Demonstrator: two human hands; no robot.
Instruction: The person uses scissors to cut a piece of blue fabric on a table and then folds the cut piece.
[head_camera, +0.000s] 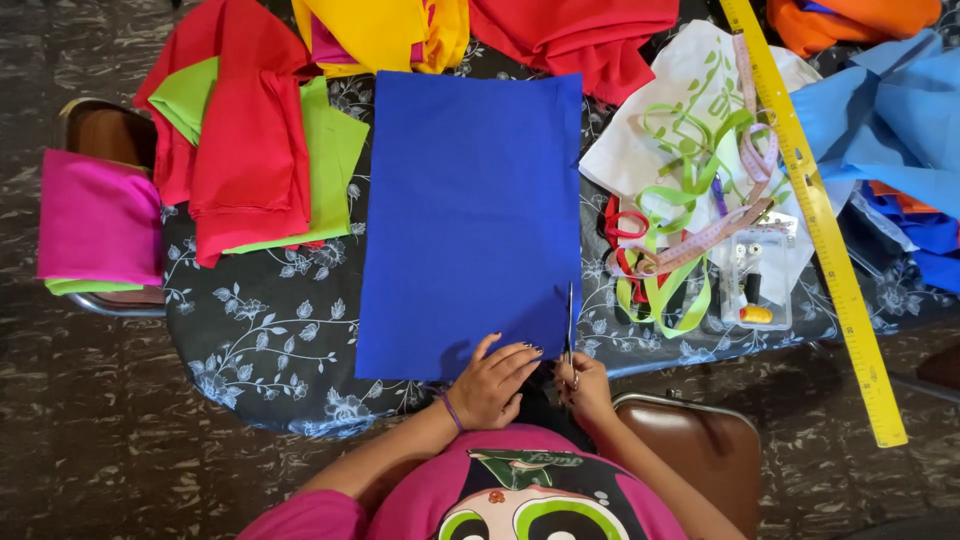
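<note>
Blue cloth (470, 220) runs lengthwise away from me on the counter (270, 340), my left hand (493, 384) flat on its near edge, my right hand (583, 385) clenched on scissors (570, 325) at its right edge.

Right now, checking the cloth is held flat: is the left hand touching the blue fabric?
Touching: the head view shows the left hand pressing fingers onto the blue fabric.

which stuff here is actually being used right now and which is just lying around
In use:
- blue fabric, pressed flat by the left hand
- scissors, held in the right hand, blade at the fabric's right edge

Lying about:
- red and green cloth pile
- pink folded cloth
- yellow ruler
- tape measure
- green ribbon
- light blue cloth
- clear plastic box
</note>
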